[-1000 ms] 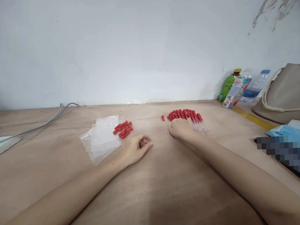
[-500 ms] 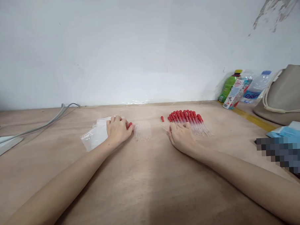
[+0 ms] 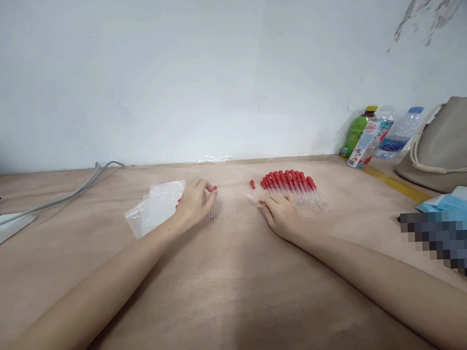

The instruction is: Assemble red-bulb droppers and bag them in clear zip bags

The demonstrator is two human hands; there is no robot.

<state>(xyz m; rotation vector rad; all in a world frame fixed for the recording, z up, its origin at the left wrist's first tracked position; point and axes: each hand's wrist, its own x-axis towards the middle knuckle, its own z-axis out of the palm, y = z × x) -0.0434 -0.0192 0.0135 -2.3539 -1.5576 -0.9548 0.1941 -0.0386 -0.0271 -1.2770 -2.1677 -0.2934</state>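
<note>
On the desk (image 3: 238,283), the right hand (image 3: 280,213) curls around a glass tube (image 3: 252,198), one end poking out, presumably to keep it free. The left hand (image 3: 196,203) pinches a red cap (image 3: 214,188) between thumb and finger, mostly hiding loose caps (image 3: 178,204). Clear tubes (image 3: 222,205) beside it are faint. Capped droppers (image 3: 289,176) lie aligned, seemingly for order.

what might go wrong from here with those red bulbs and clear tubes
The red bulb sits at the left hand's fingertips and might slip. The row of clear tubes lies close by and could be nudged. The right hand, holding a thin tube, could brush the red-topped droppers beside it.
</note>
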